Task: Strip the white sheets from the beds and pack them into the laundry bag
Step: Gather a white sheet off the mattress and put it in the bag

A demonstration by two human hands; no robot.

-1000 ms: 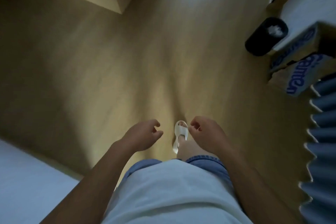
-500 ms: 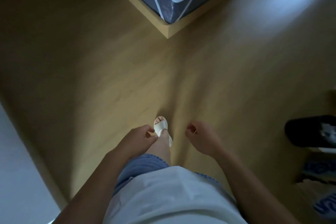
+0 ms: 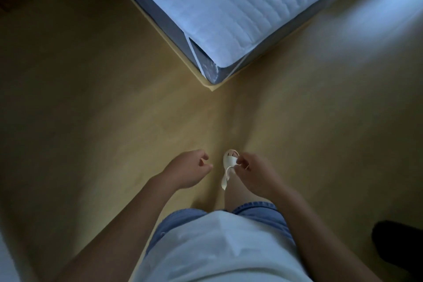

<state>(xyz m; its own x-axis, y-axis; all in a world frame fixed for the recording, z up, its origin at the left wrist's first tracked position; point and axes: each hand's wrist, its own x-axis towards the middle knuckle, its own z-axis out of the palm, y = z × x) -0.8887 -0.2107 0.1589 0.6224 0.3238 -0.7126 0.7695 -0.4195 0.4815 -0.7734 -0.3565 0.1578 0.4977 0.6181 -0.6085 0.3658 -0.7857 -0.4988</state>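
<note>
Wooden floor, bed corner ahead, left hand, right hand loosely curled, empty, dark bin perhaps

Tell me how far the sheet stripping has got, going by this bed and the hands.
Done: unclear; the bed corner shows a quilted white cover strapped over the dark mattress, no loose sheet. In hand: nothing; left hand and right hand hang loosely curled, empty. Left: no laundry bag in view, so packing, and perhaps stripping this cover, looks not yet done.
</note>
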